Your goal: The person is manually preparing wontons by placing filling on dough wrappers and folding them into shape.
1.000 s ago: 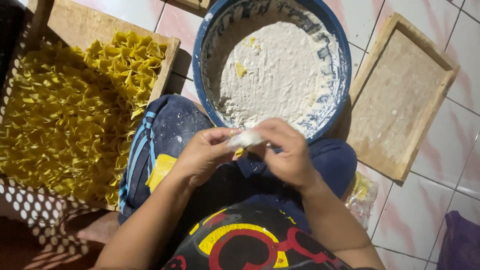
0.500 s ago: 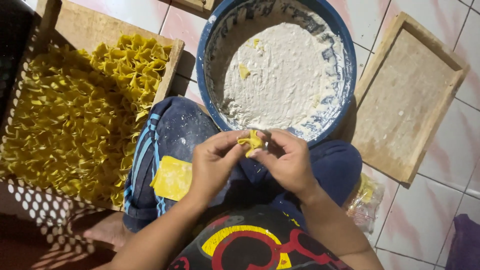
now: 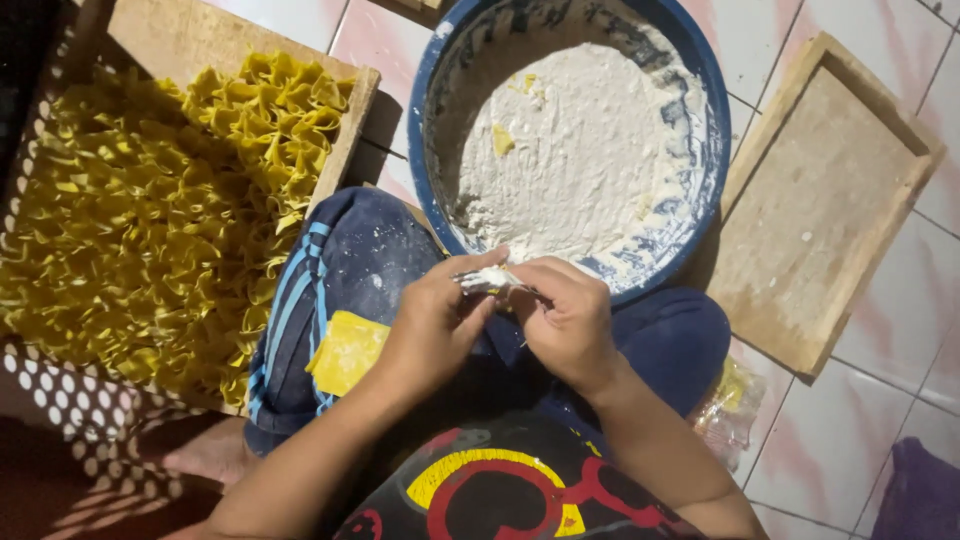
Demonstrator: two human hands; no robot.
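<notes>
I am pinching a small floury piece of dough (image 3: 492, 279) between both hands, just above my lap and right at the near rim of the big blue basin (image 3: 700, 90). My left hand (image 3: 435, 325) is curling around it from one side, fingers (image 3: 478, 262) closed narrow on the piece; my right hand (image 3: 568, 318) is meeting it from the other side, fingers also drawn in tight on the same piece. How the dough is folded inside the grip I cannot tell; my knuckles are covering most of it.

I am judging that I am in the shaping step: pressing one piece into its folded form. The next move is calling for a firm, even squeeze at the middle without tearing the thin sheet.

A flat yellow dough square (image 3: 346, 350) is lying on my left thigh, just beside my left wrist. The basin is holding white flour (image 3: 590, 150) with a yellow scrap (image 3: 502, 140) in it. On my left, a wooden tray (image 3: 180, 35) is carrying a heap of yellow folded pieces (image 3: 150, 220). On my right, another wooden tray (image 3: 830, 200) is lying on the tiled floor (image 3: 850, 430).
</notes>
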